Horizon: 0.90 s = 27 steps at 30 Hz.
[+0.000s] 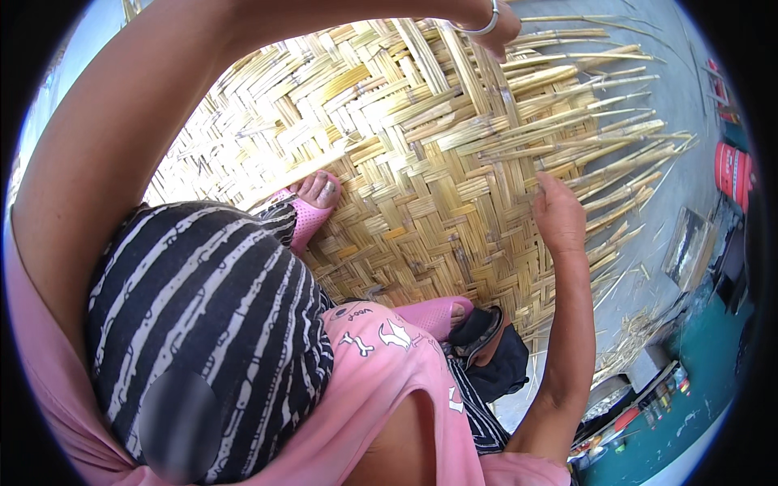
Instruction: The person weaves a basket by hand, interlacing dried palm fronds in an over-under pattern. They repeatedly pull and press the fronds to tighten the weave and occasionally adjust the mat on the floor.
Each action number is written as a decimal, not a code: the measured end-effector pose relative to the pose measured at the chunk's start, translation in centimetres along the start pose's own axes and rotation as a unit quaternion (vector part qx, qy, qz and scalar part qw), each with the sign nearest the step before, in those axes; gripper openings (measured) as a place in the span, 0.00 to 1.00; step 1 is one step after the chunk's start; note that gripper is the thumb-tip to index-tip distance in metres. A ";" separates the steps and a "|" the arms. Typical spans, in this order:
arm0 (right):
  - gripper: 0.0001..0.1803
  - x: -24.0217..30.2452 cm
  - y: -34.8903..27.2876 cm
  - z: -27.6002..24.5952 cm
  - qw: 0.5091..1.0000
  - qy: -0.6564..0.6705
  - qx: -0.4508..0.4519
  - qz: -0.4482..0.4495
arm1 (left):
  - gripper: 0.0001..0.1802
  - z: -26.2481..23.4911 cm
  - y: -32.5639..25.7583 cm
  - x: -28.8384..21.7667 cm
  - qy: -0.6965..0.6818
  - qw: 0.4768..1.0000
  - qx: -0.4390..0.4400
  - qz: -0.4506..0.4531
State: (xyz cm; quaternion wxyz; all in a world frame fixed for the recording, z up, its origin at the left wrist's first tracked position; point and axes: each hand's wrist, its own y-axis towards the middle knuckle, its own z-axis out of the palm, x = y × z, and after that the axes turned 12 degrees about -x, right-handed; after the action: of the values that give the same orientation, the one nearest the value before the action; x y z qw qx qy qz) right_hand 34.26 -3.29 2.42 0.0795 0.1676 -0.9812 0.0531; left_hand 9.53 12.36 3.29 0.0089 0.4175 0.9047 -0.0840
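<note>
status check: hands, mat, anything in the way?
Left hand gripping loose strips at far edge of woven mat. Right hand open, fingertips on strips at mat's right edge. Person's foot in pink sandal planted on the weave.

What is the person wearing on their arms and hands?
Both arms are bare down to the hands, with no gloves. The left hand has a thin silver bangle around the wrist. The right hand wears nothing that shows. A pink sleeve covers only the top of the left arm, by the shoulder.
</note>
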 end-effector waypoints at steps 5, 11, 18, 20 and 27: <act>0.12 2.3 5.1 -0.4 0.986 0.117 -0.118 -0.023 | 0.23 -0.5 -1.1 1.1 0.005 1.000 0.002 -0.009; 0.23 5.9 15.5 1.8 0.890 0.430 -0.025 0.151 | 0.25 -1.6 -3.5 2.7 0.019 1.000 0.017 -0.009; 0.28 6.8 19.2 2.7 0.845 0.415 0.145 0.305 | 0.26 0.8 -1.7 6.6 0.039 0.998 0.040 0.037; 0.29 8.9 20.1 3.6 0.866 0.385 0.137 0.286 | 0.25 0.3 -3.5 7.5 0.056 0.996 0.067 -0.016; 0.28 10.7 21.0 2.3 0.835 0.426 0.201 0.284 | 0.17 -1.4 -6.5 7.6 0.030 0.998 0.029 -0.037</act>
State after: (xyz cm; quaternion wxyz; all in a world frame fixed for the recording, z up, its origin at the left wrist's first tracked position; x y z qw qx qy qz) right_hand 16.91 12.64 0.37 0.4360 -0.1455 -0.8224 0.3354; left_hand -0.32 14.17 4.97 -0.0330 0.3861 0.9167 -0.0980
